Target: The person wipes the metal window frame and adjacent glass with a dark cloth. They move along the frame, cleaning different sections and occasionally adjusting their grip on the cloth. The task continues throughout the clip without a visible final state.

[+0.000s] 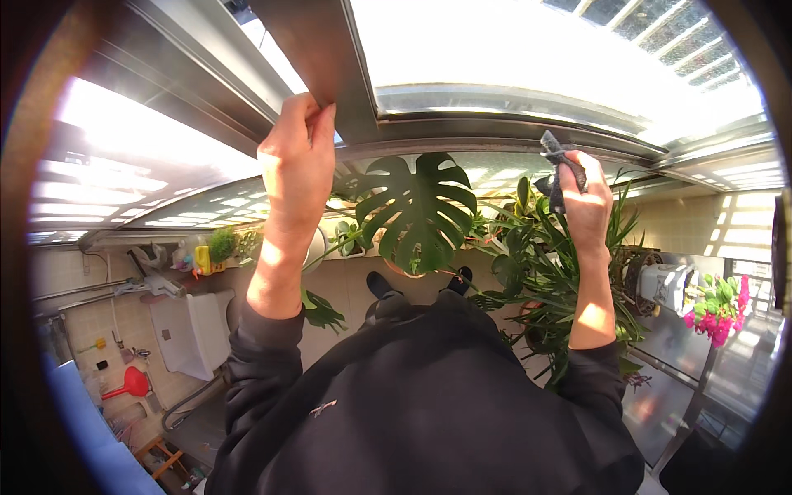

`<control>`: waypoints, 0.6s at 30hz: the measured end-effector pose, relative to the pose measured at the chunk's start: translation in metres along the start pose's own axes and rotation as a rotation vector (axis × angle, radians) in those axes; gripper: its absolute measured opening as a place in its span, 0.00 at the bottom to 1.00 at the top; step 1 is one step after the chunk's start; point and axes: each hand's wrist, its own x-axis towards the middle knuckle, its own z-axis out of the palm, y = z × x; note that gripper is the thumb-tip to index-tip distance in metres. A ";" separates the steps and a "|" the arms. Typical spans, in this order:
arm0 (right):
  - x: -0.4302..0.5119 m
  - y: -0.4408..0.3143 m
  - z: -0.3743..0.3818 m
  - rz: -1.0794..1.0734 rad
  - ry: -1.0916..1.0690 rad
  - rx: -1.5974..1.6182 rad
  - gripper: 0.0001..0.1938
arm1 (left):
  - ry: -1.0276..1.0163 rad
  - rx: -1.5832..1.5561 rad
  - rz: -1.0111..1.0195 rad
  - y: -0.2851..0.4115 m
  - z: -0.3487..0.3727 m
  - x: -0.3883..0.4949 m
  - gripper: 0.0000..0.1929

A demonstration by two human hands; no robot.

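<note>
My left hand is raised to the window, its thumb and fingers pinched at the edge of the dark metal window frame. My right hand holds a bunched grey cloth, one end of which sticks up near the bottom rail of the window sash. Bright light washes out most of the glass pane. Below and between my hands spreads a large monstera leaf.
Long-leaved potted plants crowd beneath my right forearm. Pink flowers stand at the far right. On the left are a white sink, a yellow spray bottle and a red plunger-like tool. My slippers rest on the tiled floor.
</note>
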 end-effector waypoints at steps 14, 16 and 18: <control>-0.016 -0.076 0.074 -0.339 -0.194 0.182 0.10 | -0.306 -0.206 -0.047 0.025 0.012 0.009 0.08; -0.022 -0.067 0.064 -0.227 -0.207 0.142 0.10 | -0.259 -0.288 -0.017 0.036 0.022 -0.002 0.13; -0.029 -0.060 0.057 -0.078 -0.231 0.120 0.10 | -0.221 -0.368 -0.007 0.049 0.035 -0.014 0.19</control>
